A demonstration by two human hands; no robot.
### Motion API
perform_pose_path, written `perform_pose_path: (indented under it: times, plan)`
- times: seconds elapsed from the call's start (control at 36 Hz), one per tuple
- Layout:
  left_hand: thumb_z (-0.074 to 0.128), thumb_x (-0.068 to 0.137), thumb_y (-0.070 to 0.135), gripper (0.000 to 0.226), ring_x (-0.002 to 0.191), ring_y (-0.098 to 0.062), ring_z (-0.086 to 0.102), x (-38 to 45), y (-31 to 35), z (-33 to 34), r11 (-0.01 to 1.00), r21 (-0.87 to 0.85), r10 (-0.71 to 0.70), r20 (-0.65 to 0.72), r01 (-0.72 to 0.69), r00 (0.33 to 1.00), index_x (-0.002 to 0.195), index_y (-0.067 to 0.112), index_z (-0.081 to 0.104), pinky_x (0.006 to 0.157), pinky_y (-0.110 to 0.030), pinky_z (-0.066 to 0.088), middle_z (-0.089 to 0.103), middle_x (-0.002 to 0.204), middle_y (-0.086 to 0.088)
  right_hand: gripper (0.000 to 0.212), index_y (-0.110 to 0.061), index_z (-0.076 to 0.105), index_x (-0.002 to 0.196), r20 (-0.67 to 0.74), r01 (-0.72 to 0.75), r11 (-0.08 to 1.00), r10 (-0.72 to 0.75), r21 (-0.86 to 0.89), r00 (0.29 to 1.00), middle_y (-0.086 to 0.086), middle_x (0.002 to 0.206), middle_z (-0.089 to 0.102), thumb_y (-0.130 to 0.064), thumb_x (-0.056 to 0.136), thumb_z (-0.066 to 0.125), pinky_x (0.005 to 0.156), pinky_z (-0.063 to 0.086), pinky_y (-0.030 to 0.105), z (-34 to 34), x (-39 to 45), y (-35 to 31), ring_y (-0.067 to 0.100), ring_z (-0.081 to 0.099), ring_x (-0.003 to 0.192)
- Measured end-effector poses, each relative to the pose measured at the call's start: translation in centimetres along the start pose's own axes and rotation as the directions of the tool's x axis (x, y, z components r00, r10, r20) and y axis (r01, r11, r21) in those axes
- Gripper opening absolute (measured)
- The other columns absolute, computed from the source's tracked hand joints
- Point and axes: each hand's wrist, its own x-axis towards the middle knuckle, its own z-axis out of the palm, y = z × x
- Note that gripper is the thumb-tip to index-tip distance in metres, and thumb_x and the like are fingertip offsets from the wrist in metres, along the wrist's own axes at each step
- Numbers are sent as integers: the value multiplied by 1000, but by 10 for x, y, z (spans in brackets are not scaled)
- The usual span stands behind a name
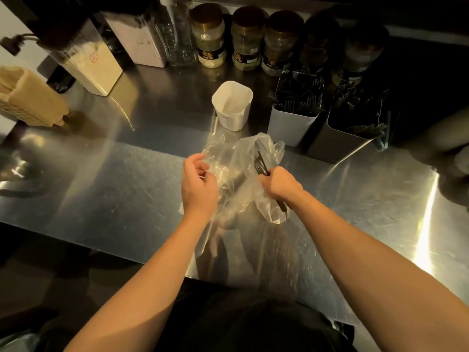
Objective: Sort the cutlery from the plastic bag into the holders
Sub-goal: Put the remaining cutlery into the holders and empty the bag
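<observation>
We stand at the scratched stainless-steel counter (pixel 106 189) with the crumpled clear plastic bag (pixel 236 174) between our hands. Our left hand (pixel 198 184) pinches the bag's near edge, fingers curled on the film, apparently to keep the mouth open and the bag from sliding. Our right hand (pixel 279 185) is closed in a fist round a dark fork (pixel 261 165), tines pointing away from us and the handle tip poking out below the wrist, against the bag's right side. Whether it holds one piece or several we cannot tell.

Three holders wait just beyond the bag, within easy reach. The white square plastic holder (pixel 232 107), on the left, looks nearly bare inside. The pale grey holder (pixel 291 125) in the middle is packed with dark forks standing upright. The dark grey holder (pixel 340 141) on the right carries other dark cutlery, too dim to name. Since forks already stand in the middle one, we judge that is where this fork belongs.

A row of gold-lidded spice jars (pixel 208 39) lines the back wall, clear of the work.
</observation>
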Motion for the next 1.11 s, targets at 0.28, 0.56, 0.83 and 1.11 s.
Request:
perform_pose_path:
  times: [0.28, 0.56, 0.83, 1.11]
  plan:
    - [58, 96, 35, 55, 134, -36, 38, 58, -50, 13, 784, 555, -395, 97, 280, 914, 145, 17, 43, 109, -45, 34, 50, 144, -12, 14, -8, 58, 94, 272, -57, 901, -70, 430, 960, 3, 66, 43, -8, 101, 46, 49, 44, 28, -18, 4, -22, 11, 44, 47]
    - [45, 103, 23, 8, 78, -6, 48, 61, -36, 8, 964, 182, -196, -15, 196, 980, 98, 17, 48, 64, -13, 35, 51, 108, -2, 12, 1, 64, 99, 145, -235, 802, 186, 550, 972, 17, 86, 59, 0, 90, 56, 62, 43, 37, 12, 42, -41, 27, 54, 74]
    - [55, 99, 29, 20, 72, -13, 44, 82, -39, -12, 889, 135, -454, 381, 437, 806, 85, 18, 47, 66, -29, 36, 47, 78, 5, 16, -12, 54, 84, -89, 175, 979, -166, 101, 982, 1, 77, 49, -4, 97, 48, 77, 48, 40, 33, 64, -55, 23, 49, 78]
    - [64, 91, 20, 14, 99, -26, 70, 106, -46, -13, 773, -58, -560, 407, 632, 722, 104, 15, 62, 94, -48, 53, 71, 109, -9, 12, -13, 59, 88, -29, 134, 987, -137, -94, 990, 4, 80, 56, -19, 97, 54, 68, 40, 32, 32, 77, -76, 26, 54, 76]
